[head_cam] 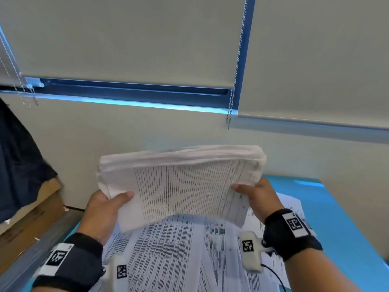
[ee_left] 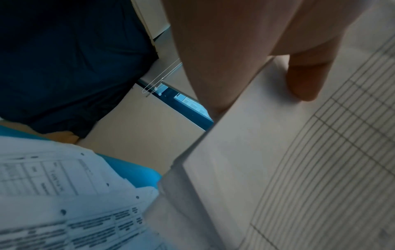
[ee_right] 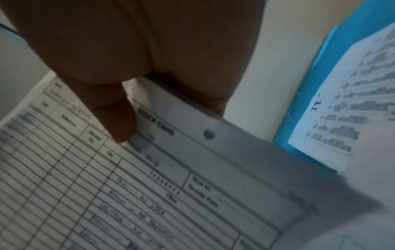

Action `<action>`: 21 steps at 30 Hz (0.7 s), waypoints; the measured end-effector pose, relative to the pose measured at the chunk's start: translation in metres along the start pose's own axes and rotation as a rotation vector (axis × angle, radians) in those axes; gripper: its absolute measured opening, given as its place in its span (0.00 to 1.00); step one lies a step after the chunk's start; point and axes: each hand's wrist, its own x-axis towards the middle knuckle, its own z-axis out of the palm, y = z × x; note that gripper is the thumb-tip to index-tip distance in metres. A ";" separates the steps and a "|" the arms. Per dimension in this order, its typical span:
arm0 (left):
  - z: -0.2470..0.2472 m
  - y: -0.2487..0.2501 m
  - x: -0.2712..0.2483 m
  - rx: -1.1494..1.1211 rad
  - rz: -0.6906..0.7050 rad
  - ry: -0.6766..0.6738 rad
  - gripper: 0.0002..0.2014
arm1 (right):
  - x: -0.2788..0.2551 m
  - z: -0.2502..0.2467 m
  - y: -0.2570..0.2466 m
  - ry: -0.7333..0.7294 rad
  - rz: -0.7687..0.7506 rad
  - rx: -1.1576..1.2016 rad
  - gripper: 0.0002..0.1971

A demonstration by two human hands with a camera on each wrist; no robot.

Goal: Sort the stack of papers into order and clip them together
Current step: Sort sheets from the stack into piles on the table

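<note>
A thick stack of white papers (head_cam: 181,182) is lifted above the table, tilted with its ruled top sheet facing me. My left hand (head_cam: 107,205) grips its left edge, thumb on top. My right hand (head_cam: 252,192) grips the right edge the same way. In the left wrist view my thumb (ee_left: 305,79) presses on the stack (ee_left: 278,160). The right wrist view shows my thumb (ee_right: 119,121) on a punched sheet headed "STOCK CARD" (ee_right: 156,123). The fingers under the stack are hidden. No clip is in view.
Several loose printed sheets (head_cam: 168,253) lie spread on the blue table (head_cam: 328,211) under the stack. A cardboard box (head_cam: 27,224) and dark cloth (head_cam: 19,165) stand at the left. A wall and window blinds (head_cam: 126,39) with bead chains are close behind.
</note>
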 end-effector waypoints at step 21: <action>-0.002 -0.049 -0.005 0.118 -0.247 0.077 0.11 | -0.021 0.011 0.032 -0.013 0.046 -0.202 0.07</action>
